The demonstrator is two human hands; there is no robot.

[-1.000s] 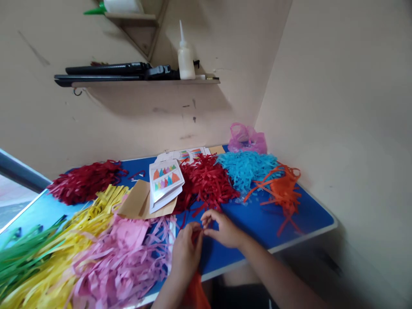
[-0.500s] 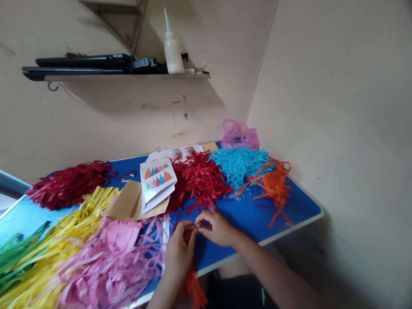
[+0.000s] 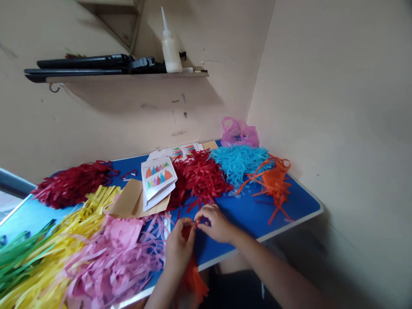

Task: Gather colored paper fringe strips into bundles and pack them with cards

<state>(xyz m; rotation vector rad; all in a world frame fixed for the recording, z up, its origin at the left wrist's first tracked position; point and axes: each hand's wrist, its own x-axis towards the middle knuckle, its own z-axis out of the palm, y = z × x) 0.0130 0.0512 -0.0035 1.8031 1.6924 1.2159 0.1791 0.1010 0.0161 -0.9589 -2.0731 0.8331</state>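
Note:
My left hand (image 3: pixel 180 240) is closed around the top of an orange and red paper tassel (image 3: pixel 194 279), whose strips hang past the table's front edge. Fingertips of my right hand (image 3: pixel 216 224) pinch at the same top end, touching the left fingertips. Just behind the hands lies a pile of dark red strips (image 3: pixel 206 176). Pink strips (image 3: pixel 122 262) spread out left of my left hand. A folded printed card (image 3: pixel 159 180) rests on brown card (image 3: pixel 128 199) behind them.
Blue strips (image 3: pixel 240 162) and orange strips (image 3: pixel 275 184) lie at the right of the blue table (image 3: pixel 257 216). Yellow strips (image 3: pixel 74 231), green strips (image 3: pixel 24 257) and more red strips (image 3: pixel 75 182) are at left. A shelf (image 3: pixel 128 78) holds a bottle (image 3: pixel 172 53).
The view has shifted slightly. Both hands stay together at the tassel's top, with the right fingers slightly moved.

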